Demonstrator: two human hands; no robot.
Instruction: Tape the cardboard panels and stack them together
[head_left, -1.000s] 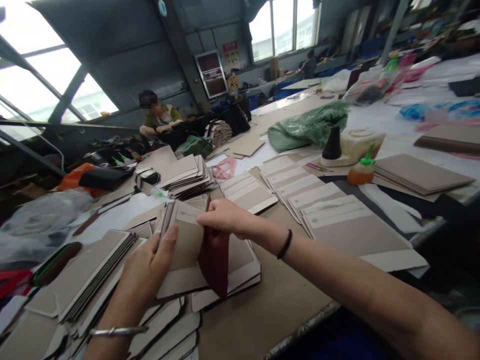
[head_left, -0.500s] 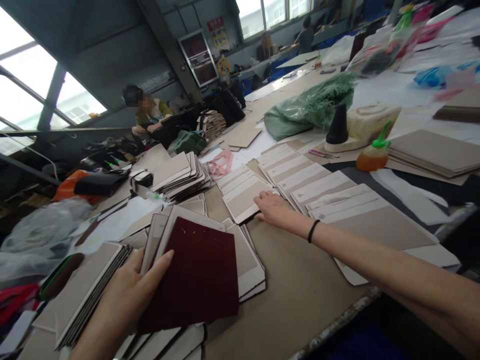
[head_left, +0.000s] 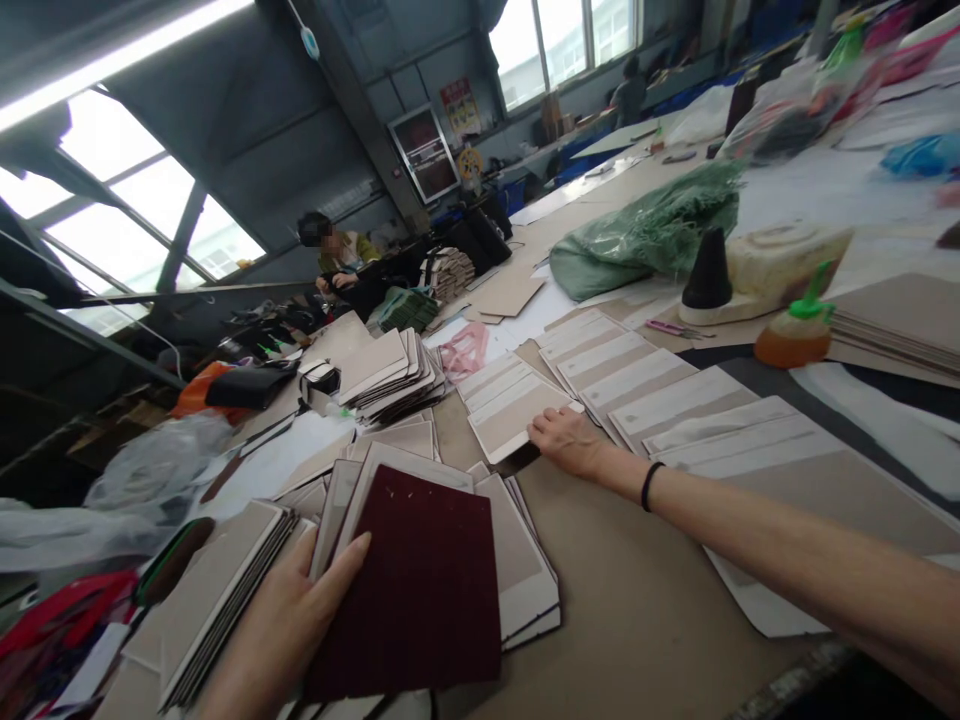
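The right hand (head_left: pixel 566 440) has left the maroon sheet (head_left: pixel 420 590) it was pulling at a second ago and reached out to the middle of the frame; the sheet, bent and nearly edge-on then, now shows its broad face.

Nearest me, at lower left, the left hand (head_left: pixel 300 600) has its thumb over the maroon sheet's edge and its fingers behind, holding it together with some pale boards (head_left: pixel 330 510). Beside that hand, in the lower-left corner, leans a stack of beige boards (head_left: pixel 225 570). More cream-edged panels (head_left: pixel 525 560) stick out past the maroon sheet's right side, over the bare brown tabletop (head_left: pixel 622 570).

Farther in, at centre, the right hand, a black band (head_left: pixel 651 485) on its wrist, is drawn in narrow at the right edge of a pale panel (head_left: pixel 506 425); I can't tell whether it is pinching it. To its right, panels with pale stripes (head_left: pixel 637 380) overlap in a row. Past those, right of centre, sit a bottle of orange liquid (head_left: pixel 795 340) with a green nozzle, a black cone (head_left: pixel 707 270) and a crumpled green bag (head_left: pixel 637 245).

Left of centre stands another pile of boards (head_left: pixel 390 370), near a pink bag (head_left: pixel 465 350). Beyond, at upper left, a co-worker (head_left: pixel 349 255) sits bent over something dark.
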